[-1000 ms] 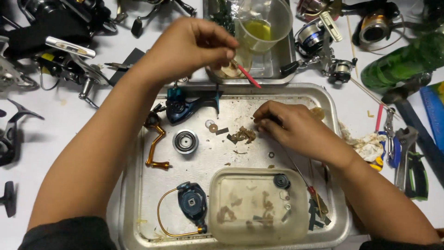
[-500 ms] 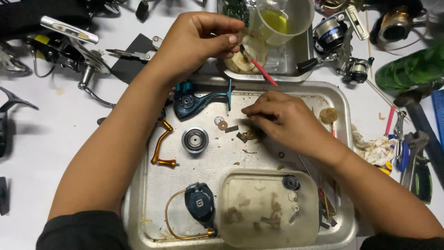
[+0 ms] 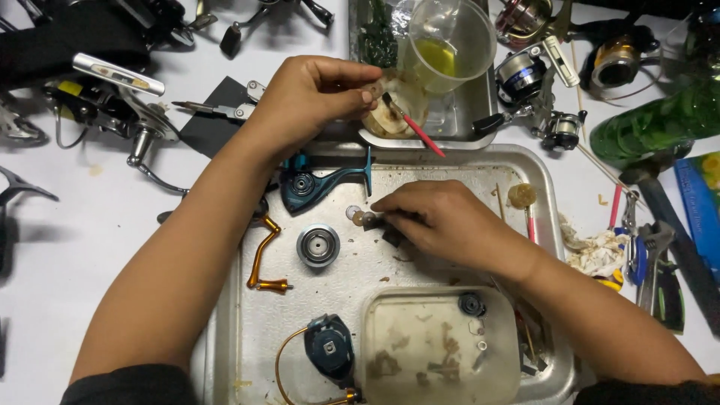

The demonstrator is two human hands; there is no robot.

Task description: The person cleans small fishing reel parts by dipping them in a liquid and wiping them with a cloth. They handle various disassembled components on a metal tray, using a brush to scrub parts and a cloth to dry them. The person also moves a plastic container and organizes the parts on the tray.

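From the head view, the left hand pinches a small pale washer over a greasy dish. The right hand presses its fingertips onto small parts on the metal tray.

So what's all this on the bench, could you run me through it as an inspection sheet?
Surface: white table bearing a grimy metal tray.
Job's things: small round parts at the right hand's fingers; a small piece pinched by the left hand.
Clutter: teal reel body, spool, gold handle, plastic tub, cup of yellow liquid, red brush.
Hands: left hand raised over the small tray; right hand on the tray.
Cables: nothing seen.
Surroundings: fishing reels, pliers, green bottle.
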